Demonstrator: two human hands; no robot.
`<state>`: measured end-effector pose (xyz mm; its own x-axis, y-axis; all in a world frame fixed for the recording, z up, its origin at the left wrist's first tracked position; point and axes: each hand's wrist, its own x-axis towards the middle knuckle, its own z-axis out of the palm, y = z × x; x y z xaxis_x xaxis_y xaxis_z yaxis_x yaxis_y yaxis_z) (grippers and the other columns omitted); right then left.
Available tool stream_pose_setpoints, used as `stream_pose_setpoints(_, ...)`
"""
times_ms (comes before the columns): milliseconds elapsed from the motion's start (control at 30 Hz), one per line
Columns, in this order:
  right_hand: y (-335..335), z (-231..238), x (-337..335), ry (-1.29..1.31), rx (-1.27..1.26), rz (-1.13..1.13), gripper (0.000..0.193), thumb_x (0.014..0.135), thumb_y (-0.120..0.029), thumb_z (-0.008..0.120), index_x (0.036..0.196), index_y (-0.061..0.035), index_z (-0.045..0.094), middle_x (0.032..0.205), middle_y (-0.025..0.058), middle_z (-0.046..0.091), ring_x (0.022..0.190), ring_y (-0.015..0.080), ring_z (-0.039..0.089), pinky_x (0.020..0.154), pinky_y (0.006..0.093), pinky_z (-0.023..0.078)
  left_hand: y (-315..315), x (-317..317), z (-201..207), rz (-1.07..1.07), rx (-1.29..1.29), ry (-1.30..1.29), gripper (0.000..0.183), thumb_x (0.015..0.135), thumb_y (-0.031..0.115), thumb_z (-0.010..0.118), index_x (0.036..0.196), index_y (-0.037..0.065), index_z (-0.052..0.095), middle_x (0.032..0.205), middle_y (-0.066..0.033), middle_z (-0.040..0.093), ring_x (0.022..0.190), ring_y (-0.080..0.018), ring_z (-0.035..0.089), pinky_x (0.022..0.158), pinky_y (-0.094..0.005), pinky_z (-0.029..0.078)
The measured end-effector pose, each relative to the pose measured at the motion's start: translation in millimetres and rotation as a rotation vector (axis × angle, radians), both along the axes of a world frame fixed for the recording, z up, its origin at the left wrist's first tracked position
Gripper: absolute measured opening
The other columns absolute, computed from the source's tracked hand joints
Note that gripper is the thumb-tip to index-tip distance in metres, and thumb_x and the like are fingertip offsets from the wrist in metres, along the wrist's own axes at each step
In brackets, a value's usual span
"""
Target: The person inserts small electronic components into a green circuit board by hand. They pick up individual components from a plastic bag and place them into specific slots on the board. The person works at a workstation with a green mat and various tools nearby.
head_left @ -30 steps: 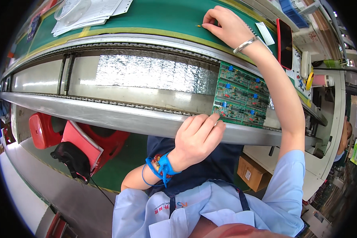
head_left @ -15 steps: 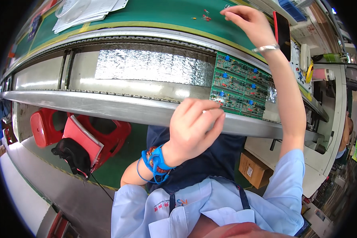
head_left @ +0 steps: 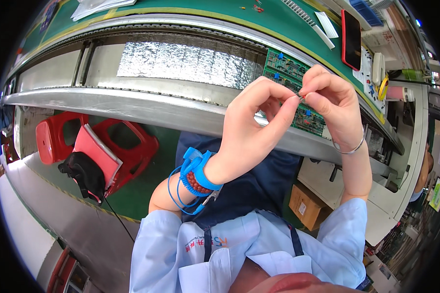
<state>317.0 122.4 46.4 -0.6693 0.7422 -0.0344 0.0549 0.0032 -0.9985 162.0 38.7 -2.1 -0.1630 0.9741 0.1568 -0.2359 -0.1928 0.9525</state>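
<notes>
Above the conveyor my left hand (head_left: 252,129) and my right hand (head_left: 335,107) meet, thumb and forefinger of each pinched together. Between the fingertips is a tiny red electronic component (head_left: 303,97) with what looks like a thin lead. The right fingers hold its red part; the left fingertips close on the other end. Just beneath and behind the hands lies a green circuit board panel (head_left: 284,62) carrying blue and red parts, partly hidden by my fingers. A blue coiled wrist strap (head_left: 193,171) circles my left wrist.
Metal conveyor rails (head_left: 132,100) cross in front of me, with a silvery sheet (head_left: 181,63) between them. On the green bench lie loose red components (head_left: 258,8), a white slotted strip (head_left: 308,22) and a red-edged phone (head_left: 351,41). Red stools (head_left: 132,141) stand left; a cardboard box (head_left: 305,205) sits below.
My right hand has come back from the loose parts on the bench to meet the left, now with a small red component. My left hand has moved up and right over the board.
</notes>
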Motion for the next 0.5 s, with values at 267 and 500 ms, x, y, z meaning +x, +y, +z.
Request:
stream_pose_setpoints(267,-11,2,3,-0.221,0.386,-0.047,0.017,0.078,0.000,0.067,0.094,-0.0020,0.068,0.085,0.0023,0.057,0.074,0.0091,0.050,0.065,0.0213,0.039,-5,1,0,0.000,-0.073,0.041,0.005,0.086,0.001,0.059,0.091,-0.002,0.060,0.083,-0.0023,0.058,0.074,-0.0055,0.055,0.067,-0.0204,0.044)
stream_pose_setpoints(500,-13,5,2,-0.285,0.465,-0.050,0.017,0.076,0.001,0.068,0.092,-0.0039,0.069,0.085,0.0032,0.059,0.075,0.0104,0.053,0.063,0.0223,0.040,-5,1,-4,-0.011,-0.080,0.036,0.004,0.085,0.000,0.060,0.089,-0.002,0.060,0.082,-0.0017,0.059,0.071,-0.0048,0.054,0.064,-0.0197,0.043)
